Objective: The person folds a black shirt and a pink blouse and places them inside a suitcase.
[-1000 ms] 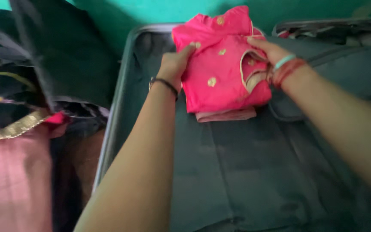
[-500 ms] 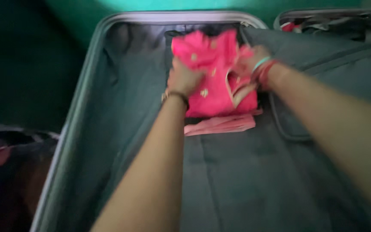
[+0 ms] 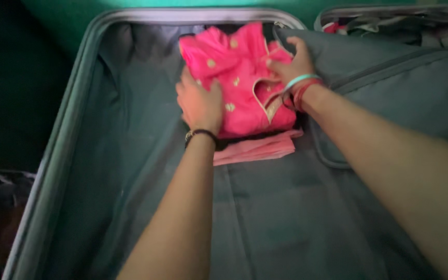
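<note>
pressing a folded pink garment [image 3: 239, 83] flat into the far end of an open grey suitcase [image 3: 79, 135], the left hand [image 3: 199, 103] lies palm-down with fingers spread on the garment's near-left edge, and the right hand [image 3: 292, 62] curls its fingers over the right edge, next to the grey zipped divider flap [image 3: 390, 88]. neither hand is clenched; both rest on the cloth rather than pinch it. a paler pink folded piece [image 3: 257, 149] sticks out from under the garment on its near side.

to do this well, i'd judge the hands should push down evenly and slide the bundle square against the far wall, keeping the folds closed and tucking the paler piece under so nothing bunches. the right fingers should keep clear of the flap's edge so the fabric does not catch there.

compared with a second ago, the dark and pink clothes piled to the left of the case are almost out of view, the whole far rim of the suitcase now shows, and the garment sits deeper toward the far end, with the hands flatter on it.
</note>
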